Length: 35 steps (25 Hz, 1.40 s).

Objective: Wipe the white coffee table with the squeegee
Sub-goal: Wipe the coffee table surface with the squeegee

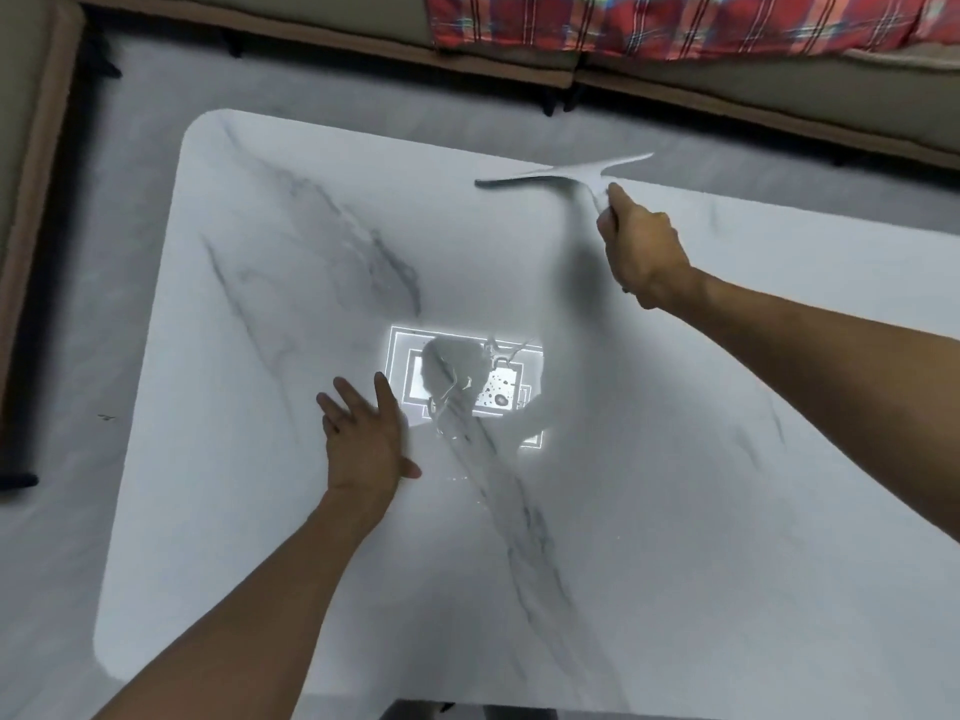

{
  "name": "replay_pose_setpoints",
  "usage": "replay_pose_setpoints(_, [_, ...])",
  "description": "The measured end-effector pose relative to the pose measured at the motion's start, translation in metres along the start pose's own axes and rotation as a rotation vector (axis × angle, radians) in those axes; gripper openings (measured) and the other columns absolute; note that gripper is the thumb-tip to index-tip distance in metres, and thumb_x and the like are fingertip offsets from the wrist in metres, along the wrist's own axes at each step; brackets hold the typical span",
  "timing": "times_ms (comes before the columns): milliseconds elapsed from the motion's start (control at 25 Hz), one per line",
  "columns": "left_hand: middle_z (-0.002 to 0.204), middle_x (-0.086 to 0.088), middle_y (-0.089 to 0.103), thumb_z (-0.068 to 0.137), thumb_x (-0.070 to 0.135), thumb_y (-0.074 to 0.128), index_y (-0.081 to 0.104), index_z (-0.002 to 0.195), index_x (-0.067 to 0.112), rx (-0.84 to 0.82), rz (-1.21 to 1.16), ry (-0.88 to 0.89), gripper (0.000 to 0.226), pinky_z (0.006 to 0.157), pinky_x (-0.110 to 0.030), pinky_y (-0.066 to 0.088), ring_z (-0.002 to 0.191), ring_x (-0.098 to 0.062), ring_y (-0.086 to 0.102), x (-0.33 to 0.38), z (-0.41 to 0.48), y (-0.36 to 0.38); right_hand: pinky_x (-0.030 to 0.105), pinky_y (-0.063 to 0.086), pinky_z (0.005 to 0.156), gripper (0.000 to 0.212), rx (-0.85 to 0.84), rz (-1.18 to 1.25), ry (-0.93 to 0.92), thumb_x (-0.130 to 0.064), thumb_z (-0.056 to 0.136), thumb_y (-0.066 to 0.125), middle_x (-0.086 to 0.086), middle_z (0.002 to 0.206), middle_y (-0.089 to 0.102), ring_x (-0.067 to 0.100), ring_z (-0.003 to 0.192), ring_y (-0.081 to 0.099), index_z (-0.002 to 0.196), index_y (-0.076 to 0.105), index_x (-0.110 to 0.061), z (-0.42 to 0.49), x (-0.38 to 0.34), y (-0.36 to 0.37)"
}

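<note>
Right hand (pixel 641 252) closed in a full grip around the handle of the squeegee (pixel 563 175), out at the far side of the white marble-veined surface (pixel 260 485). Squeegee blade lying crosswise near the far edge, blurred; contact with the surface impossible to tell. Left hand (pixel 366 433) open, fingers spread, palm down on or just over the surface, holding nothing. Just right of that hand, a puddle of water (pixel 467 387) with droplets, catching a bright rectangular reflection. Beyond the surface, grey floor (pixel 135 85), a beige sofa (pixel 727 80), and a red plaid blanket (pixel 675 23) on it.
</note>
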<state>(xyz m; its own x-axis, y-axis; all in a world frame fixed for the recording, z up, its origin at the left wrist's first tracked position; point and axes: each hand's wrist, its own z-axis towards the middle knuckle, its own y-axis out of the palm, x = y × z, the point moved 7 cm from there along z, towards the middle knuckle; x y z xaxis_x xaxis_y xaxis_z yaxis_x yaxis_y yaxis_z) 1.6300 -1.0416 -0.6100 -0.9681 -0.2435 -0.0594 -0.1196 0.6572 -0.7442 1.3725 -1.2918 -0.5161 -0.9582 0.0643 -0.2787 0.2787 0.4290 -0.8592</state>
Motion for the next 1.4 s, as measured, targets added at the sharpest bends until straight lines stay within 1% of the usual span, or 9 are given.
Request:
replay_pose_setpoints(200, [0.151,-0.043,0.006,0.063,0.066,0.073,-0.005,0.153,0.008,-0.002,0.022,0.014,0.132,0.109,-0.051,0.036,0.137,-0.061,0.018,-0.002,-0.001,0.0,0.044,0.046,0.074,0.046,-0.106,-0.055,-0.04,-0.032,0.103,0.029,0.024,0.09,0.066,0.045,0.08,0.058,0.148,0.028,-0.021,-0.095,0.043,0.029])
replay_pose_setpoints(360, [0.15,-0.044,0.012,0.061,0.069,0.071,-0.002,0.153,0.007,0.02,0.06,0.019,0.133,0.107,-0.05,0.038,0.135,-0.061,0.023,0.0,-0.003,-0.003,0.032,0.041,0.059,0.048,-0.241,-0.041,0.052,-0.037,0.102,0.031,0.01,0.064,0.059,0.027,0.053,0.053,0.149,0.026,-0.029,-0.181,0.075,0.039])
replay_pose_setpoints(520, [0.149,-0.044,0.011,0.06,0.067,0.074,-0.001,0.153,0.008,0.016,0.031,0.012,0.133,0.107,-0.051,0.038,0.135,-0.062,0.021,-0.002,-0.002,-0.004,0.044,0.05,0.076,0.047,-0.053,0.022,-0.008,-0.031,0.102,0.035,0.029,0.094,0.067,0.047,0.083,0.063,0.147,0.032,-0.018,-0.133,0.057,0.009])
replay_pose_setpoints(720, [0.151,-0.042,0.005,0.063,0.064,0.074,-0.005,0.153,0.01,-0.009,-0.007,0.02,0.132,0.107,-0.05,0.038,0.138,-0.061,0.016,-0.001,-0.005,-0.004,0.027,0.035,0.04,0.038,0.002,0.26,0.193,-0.017,0.096,0.027,0.025,0.107,0.058,0.034,0.072,0.053,0.132,0.037,-0.02,-0.016,-0.01,0.01])
replay_pose_setpoints(800, [0.152,-0.041,0.004,0.064,0.062,0.076,-0.005,0.153,0.011,-0.003,-0.018,0.031,0.13,0.104,-0.051,0.041,0.138,-0.06,0.013,-0.001,-0.005,-0.005,0.032,0.038,0.043,0.038,-0.006,0.171,0.128,-0.015,0.096,0.028,0.026,0.107,0.057,0.035,0.075,0.053,0.133,0.036,-0.016,-0.013,-0.034,0.027])
replay_pose_setpoints(920, [0.154,-0.038,0.0,0.066,0.059,0.077,-0.006,0.154,0.013,-0.009,-0.051,0.04,0.129,0.104,-0.051,0.041,0.14,-0.059,0.009,-0.002,-0.008,-0.005,0.039,0.04,0.068,0.043,-0.061,-0.039,-0.143,-0.026,0.102,0.027,0.023,0.102,0.062,0.043,0.086,0.056,0.145,0.028,-0.025,-0.059,-0.044,0.059])
replay_pose_setpoints(1000, [0.155,-0.036,-0.003,0.068,0.058,0.076,-0.007,0.154,0.013,-0.015,-0.061,0.049,0.128,0.106,-0.05,0.039,0.141,-0.058,0.007,-0.003,-0.011,-0.005,0.037,0.042,0.066,0.046,-0.146,-0.098,-0.235,-0.032,0.102,0.027,0.017,0.091,0.064,0.04,0.08,0.058,0.148,0.023,-0.035,-0.1,-0.016,0.074])
replay_pose_setpoints(1240, [0.156,-0.033,-0.007,0.08,0.041,0.074,-0.005,0.154,0.013,-0.031,-0.134,0.068,0.112,0.113,-0.051,0.031,0.142,-0.056,0.002,-0.005,-0.017,-0.011,0.035,0.045,0.063,0.048,-0.331,-0.312,-0.213,-0.038,0.102,0.026,-0.001,0.082,0.065,0.027,0.072,0.058,0.147,0.017,-0.049,-0.2,0.097,0.048])
replay_pose_setpoints(1400, [0.155,-0.033,0.001,0.089,0.021,0.063,0.005,0.153,0.006,0.074,-0.26,0.027,0.088,0.117,-0.05,0.02,0.141,-0.052,0.014,-0.02,-0.034,-0.009,0.033,0.045,0.069,0.045,-0.25,-0.216,-0.212,-0.045,0.1,0.028,0.004,0.085,0.067,0.032,0.081,0.063,0.145,0.027,-0.046,-0.187,0.085,0.017])
